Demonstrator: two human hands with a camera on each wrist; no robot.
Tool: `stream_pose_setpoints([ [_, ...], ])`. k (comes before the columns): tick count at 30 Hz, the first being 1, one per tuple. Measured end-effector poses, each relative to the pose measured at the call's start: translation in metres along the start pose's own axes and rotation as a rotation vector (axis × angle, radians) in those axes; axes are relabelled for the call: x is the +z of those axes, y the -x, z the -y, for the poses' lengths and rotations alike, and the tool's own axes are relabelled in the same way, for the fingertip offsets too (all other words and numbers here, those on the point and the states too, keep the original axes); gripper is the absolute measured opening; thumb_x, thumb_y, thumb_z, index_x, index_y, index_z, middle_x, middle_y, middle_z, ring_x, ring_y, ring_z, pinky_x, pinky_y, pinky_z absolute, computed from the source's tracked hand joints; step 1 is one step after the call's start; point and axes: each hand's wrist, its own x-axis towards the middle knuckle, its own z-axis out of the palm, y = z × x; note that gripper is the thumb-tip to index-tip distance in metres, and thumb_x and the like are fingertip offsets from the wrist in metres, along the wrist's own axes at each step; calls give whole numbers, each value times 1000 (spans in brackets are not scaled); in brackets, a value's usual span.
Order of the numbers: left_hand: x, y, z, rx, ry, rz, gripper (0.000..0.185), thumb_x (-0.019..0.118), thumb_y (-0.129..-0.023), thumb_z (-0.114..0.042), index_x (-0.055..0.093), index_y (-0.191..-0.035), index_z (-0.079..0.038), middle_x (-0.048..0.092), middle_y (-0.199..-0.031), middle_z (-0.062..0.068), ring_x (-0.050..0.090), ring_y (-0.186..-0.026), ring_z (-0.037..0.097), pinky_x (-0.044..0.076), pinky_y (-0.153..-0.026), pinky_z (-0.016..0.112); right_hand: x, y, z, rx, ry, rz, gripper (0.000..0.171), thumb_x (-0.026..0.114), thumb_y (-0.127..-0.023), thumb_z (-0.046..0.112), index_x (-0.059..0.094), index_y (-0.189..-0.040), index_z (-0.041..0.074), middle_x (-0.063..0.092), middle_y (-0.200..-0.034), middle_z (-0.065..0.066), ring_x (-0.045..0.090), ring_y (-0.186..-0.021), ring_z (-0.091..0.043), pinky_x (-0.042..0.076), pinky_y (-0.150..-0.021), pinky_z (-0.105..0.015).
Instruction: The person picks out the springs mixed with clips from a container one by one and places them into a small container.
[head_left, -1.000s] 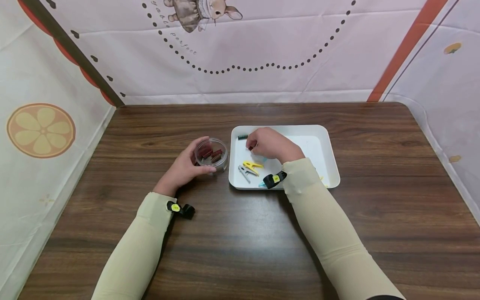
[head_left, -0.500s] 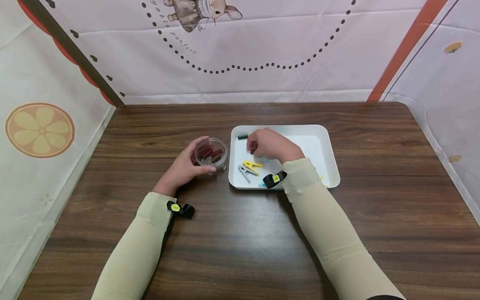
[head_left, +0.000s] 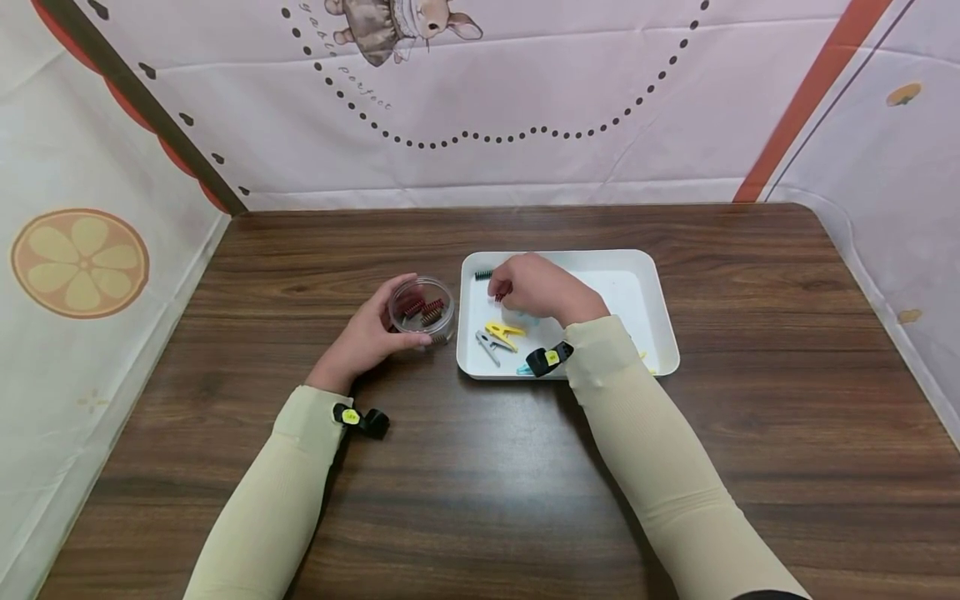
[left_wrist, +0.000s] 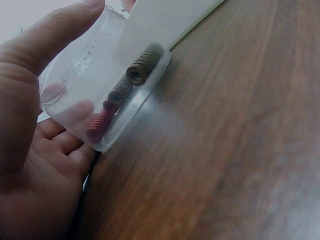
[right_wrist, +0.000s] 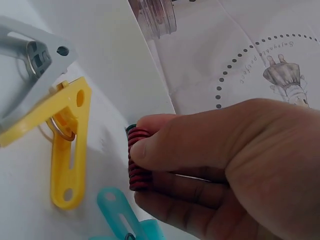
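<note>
In front of me runs a dark wood-grain surface (head_left: 480,467), rounded at its far right corner. On the white tray's floor a yellow clothespin (head_left: 504,330) lies just beside a grey clothespin (head_left: 488,345), the two nearly touching at their jaws. A teal clothespin (right_wrist: 120,212) sits close behind the yellow one, partly hidden. Up in the tray's far left corner there's a small dark green spring (head_left: 484,274), lying on its side. Behind it all hangs a pale pink cloth backdrop (head_left: 525,100) with a dotted ring and a rabbit print (head_left: 397,25); an orange slice print (head_left: 78,262) shows on the left panel.
</note>
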Motion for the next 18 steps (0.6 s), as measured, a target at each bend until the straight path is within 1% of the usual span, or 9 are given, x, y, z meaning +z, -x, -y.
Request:
stream_pose_setpoints([
  [3,0,1,-4,-20,-4,9,91,85,-75,-21,31,-148,-24,44,-149,4,40,-138,19,30,-116,46,-1,0,1,23,-7,6,24,61,-88,5,72,-107,14,69,-102,0,57,-90,-18,49,-81,-30],
  [7,1,7,-20,-27,-6,21,91,84,-76,-19,30,-149,-19,42,-150,9,40,-139,24,30,-115,47,-3,1,3,30,-12,4,24,62,-89,7,71,-109,14,69,-103,1,58,-91,-17,50,-81,-30],
  [11,1,7,-18,-26,-14,11,90,85,-75,-23,32,-148,-24,44,-149,5,41,-137,20,31,-115,46,-6,3,4,18,-21,-4,25,62,-89,7,71,-111,12,69,-105,-1,58,-92,-17,51,-80,-30],
  [14,1,6,-18,-34,-15,6,89,85,-75,-23,33,-147,-25,45,-148,5,42,-137,20,31,-115,46,-7,4,5,10,-26,-4,25,61,-89,7,71,-112,11,69,-106,-2,59,-92,-17,51,-80,-31],
  [16,2,9,-26,-40,-20,10,89,85,-75,-22,33,-147,-21,44,-148,9,41,-137,23,31,-115,46,-8,4,5,7,-28,-5,25,61,-89,7,70,-112,11,69,-106,-2,60,-92,-17,52,-80,-31],
  [18,2,9,-29,-24,-14,17,91,85,-75,-20,31,-148,-16,43,-148,13,41,-138,27,31,-115,48,-9,5,5,-1,-25,-12,25,61,-89,6,70,-112,11,69,-105,-2,60,-93,-17,52,-79,-31],
])
